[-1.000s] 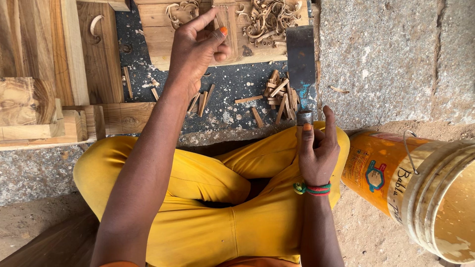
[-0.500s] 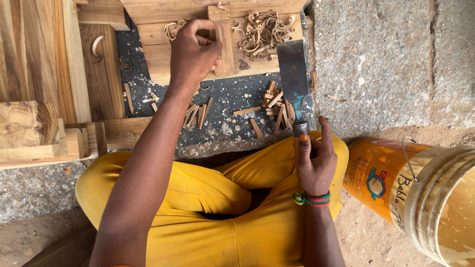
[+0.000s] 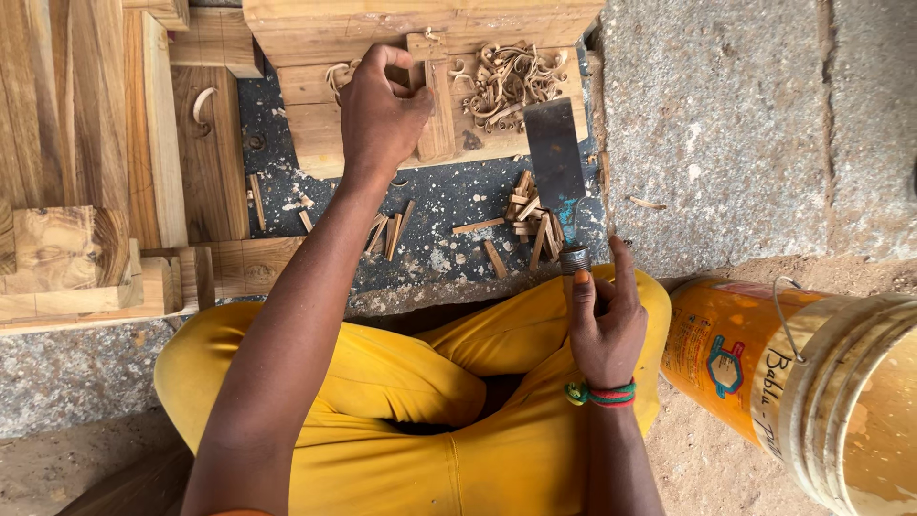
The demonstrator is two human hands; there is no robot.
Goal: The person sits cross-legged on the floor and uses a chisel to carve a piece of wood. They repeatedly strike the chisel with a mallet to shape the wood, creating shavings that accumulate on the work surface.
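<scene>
Left hand [image 3: 382, 115] closed around small upright wooden piece [image 3: 437, 105] on timber block [image 3: 315, 115], right hand [image 3: 602, 320] gripped on wide chisel [image 3: 557, 172] handle, blade rested beside curled shavings [image 3: 506, 81], above yellow-trousered lap.

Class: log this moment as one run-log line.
left hand: grips wood strip | right hand: holds wide chisel | curled shavings beyond

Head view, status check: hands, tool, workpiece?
Left hand grips small wood block. Right hand holds wide chisel, blade off the block. Shavings beside it.
</scene>
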